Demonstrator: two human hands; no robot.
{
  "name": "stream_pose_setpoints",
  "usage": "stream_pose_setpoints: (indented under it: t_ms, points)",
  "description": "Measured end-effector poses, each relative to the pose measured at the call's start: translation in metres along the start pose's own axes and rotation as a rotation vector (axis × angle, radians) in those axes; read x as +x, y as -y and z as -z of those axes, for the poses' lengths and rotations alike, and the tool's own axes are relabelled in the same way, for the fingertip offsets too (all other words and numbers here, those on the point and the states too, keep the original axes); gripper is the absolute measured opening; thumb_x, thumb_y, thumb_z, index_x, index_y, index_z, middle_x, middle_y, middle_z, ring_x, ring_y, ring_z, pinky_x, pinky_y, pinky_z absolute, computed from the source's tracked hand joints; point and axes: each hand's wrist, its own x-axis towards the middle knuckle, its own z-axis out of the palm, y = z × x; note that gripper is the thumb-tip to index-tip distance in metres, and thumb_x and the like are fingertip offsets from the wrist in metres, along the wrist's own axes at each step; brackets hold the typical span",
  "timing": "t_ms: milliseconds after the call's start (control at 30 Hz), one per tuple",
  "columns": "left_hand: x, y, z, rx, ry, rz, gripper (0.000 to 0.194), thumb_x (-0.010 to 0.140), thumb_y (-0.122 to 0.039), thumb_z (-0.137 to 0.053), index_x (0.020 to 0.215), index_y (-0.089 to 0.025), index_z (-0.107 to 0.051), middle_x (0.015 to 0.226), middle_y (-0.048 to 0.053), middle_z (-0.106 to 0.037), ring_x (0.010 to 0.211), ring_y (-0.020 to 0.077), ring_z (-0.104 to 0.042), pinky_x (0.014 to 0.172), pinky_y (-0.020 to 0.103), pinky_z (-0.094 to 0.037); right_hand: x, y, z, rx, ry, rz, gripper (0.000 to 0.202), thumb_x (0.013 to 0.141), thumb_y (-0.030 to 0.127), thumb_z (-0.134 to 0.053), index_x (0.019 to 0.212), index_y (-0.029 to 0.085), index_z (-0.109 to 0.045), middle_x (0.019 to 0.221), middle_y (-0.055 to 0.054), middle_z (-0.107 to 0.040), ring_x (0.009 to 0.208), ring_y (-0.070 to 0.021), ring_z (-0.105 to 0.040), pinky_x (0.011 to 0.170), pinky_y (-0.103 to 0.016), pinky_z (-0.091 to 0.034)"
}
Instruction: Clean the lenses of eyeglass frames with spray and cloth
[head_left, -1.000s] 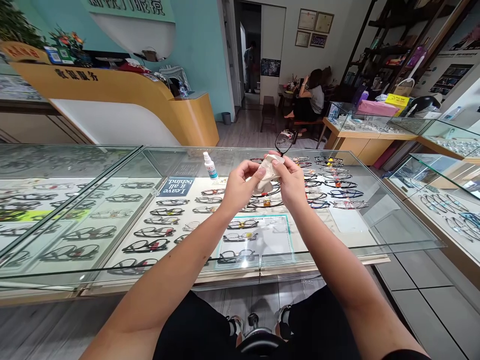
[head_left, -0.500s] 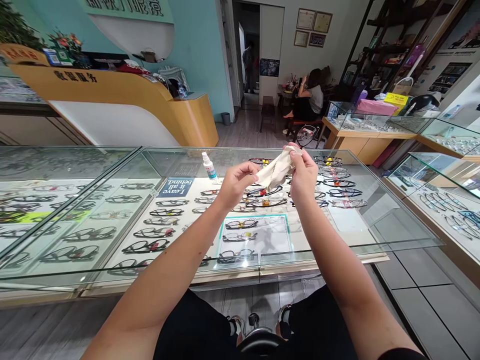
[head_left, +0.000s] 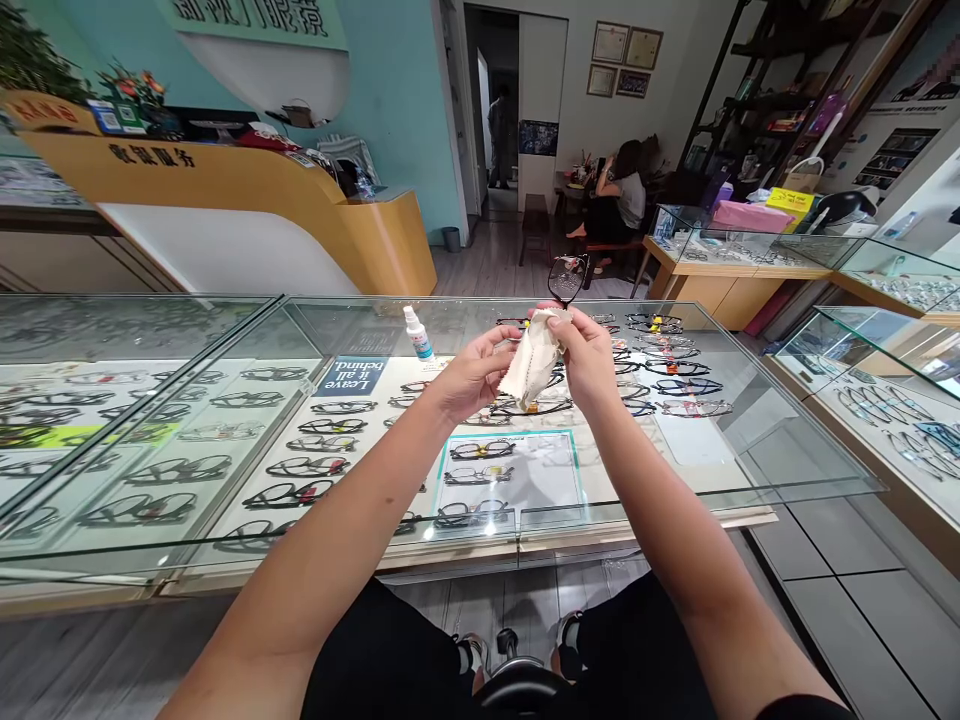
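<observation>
My right hand (head_left: 590, 355) is closed on a cream cleaning cloth (head_left: 531, 362) and a pair of dark-framed eyeglasses (head_left: 568, 280). One lens of the glasses sticks up above the fingers; the rest is hidden by the cloth and hand. Just left of the cloth, my left hand (head_left: 478, 374) has its fingers apart, with nothing seen in it. Both hands are above a glass display case (head_left: 637, 500). Beyond my left hand a white spray bottle (head_left: 418, 333) stands upright on the glass.
Rows of eyeglasses (head_left: 304, 466) lie inside the case below my arms. A blue printed card (head_left: 349, 375) is at its left. More display cases (head_left: 900, 400) stand to the right. Further back are a wooden counter (head_left: 390, 240) and a seated person (head_left: 626, 190).
My left hand has let go of the cloth and its fingers have spread. My right hand has moved left with the glasses and cloth, and the cloth now hangs lower.
</observation>
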Motion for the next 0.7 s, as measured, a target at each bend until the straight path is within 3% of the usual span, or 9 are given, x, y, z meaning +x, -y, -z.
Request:
stream_pose_setpoints:
  t_ms: [167, 367, 467, 700]
  points:
    - [0.000, 0.007, -0.005, 0.098, -0.072, -0.201, 0.061, 0.057, -0.045, -0.109, 0.092, -0.019, -0.067, 0.090, -0.003, -0.065, 0.074, 0.0098, -0.056, 0.061, 0.022, -0.042, -0.002, -0.004, -0.001, -0.029, 0.024, -0.012, 0.036, 0.084, 0.053, -0.083, 0.107, 0.025, -0.085, 0.108, -0.004, -0.087, 0.085, -0.0208, -0.071, 0.074, -0.033, -0.055]
    - [0.000, 0.014, -0.007, 0.274, -0.107, -0.191, 0.052, 0.067, -0.058, -0.101, 0.089, -0.018, -0.074, 0.091, 0.002, -0.074, 0.080, 0.0160, -0.060, 0.073, 0.028, -0.046, -0.006, -0.007, -0.005, -0.015, 0.049, -0.012, 0.035, 0.085, 0.052, -0.083, 0.108, 0.025, -0.087, 0.113, -0.005, -0.088, 0.098, -0.0247, -0.078, 0.083, -0.035, -0.060]
    - [-0.004, 0.012, -0.009, 0.338, -0.116, -0.168, 0.053, 0.064, -0.057, -0.101, 0.092, -0.017, -0.080, 0.091, 0.004, -0.078, 0.078, 0.0178, -0.062, 0.074, 0.031, -0.045, -0.008, -0.007, -0.007, -0.024, 0.065, -0.022, 0.036, 0.085, 0.051, -0.083, 0.109, 0.025, -0.087, 0.115, -0.005, -0.088, 0.101, -0.0263, -0.079, 0.087, -0.036, -0.062]
    - [-0.004, 0.013, -0.014, 0.219, -0.057, -0.211, 0.050, 0.070, -0.057, -0.101, 0.094, -0.018, -0.081, 0.089, 0.004, -0.079, 0.080, 0.0190, -0.066, 0.077, 0.032, -0.049, -0.012, -0.006, -0.011, -0.015, 0.070, -0.007, 0.038, 0.085, 0.053, -0.084, 0.113, 0.026, -0.087, 0.120, -0.005, -0.088, 0.112, -0.0289, -0.080, 0.099, -0.040, -0.064]
